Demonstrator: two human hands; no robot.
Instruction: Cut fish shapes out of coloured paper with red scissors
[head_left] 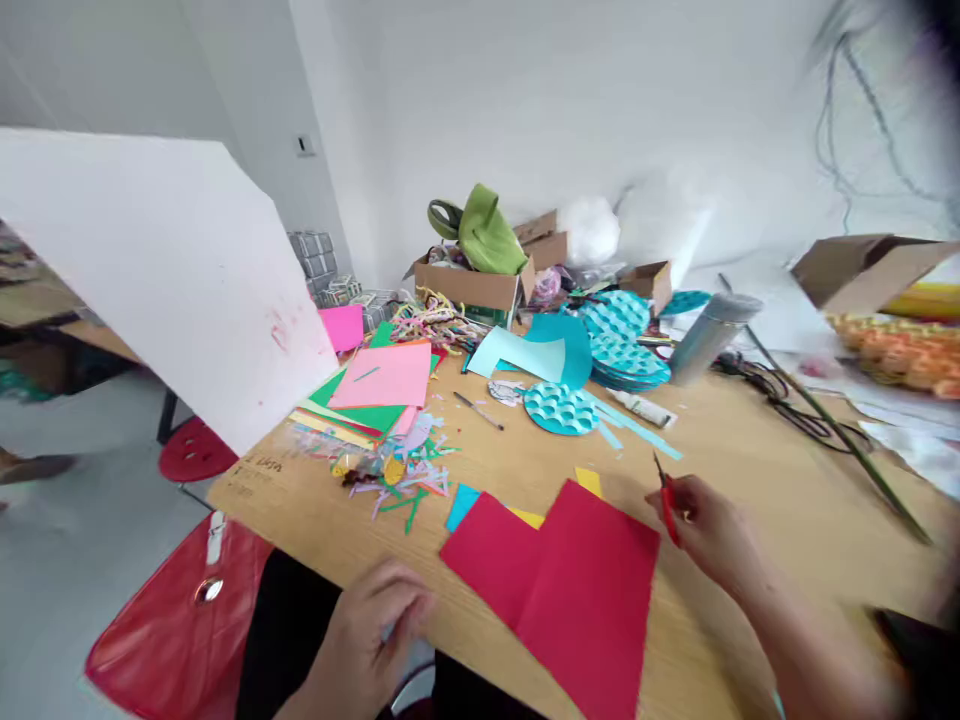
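Note:
My right hand (705,525) grips a pair of scissors (669,508) with red handles, its dark blades pointing up and away over the table. Just left of it lie red paper sheets (592,590), one overlapping the other at an angle. Yellow paper (589,481) and blue paper (461,506) stick out from beneath them. My left hand (379,625) is near the table's front edge, fingers curled in toward the thumb. Nothing shows in its grasp, and it is apart from the red paper.
Coloured paper sheets (382,375) are stacked at the left, with paper scraps (409,480) before them. A pen (478,410), a scalloped turquoise disc (562,408) and a glue tube (641,408) lie mid-table. Behind stands a cardboard box (472,288). A green stick (832,420) crosses the right side.

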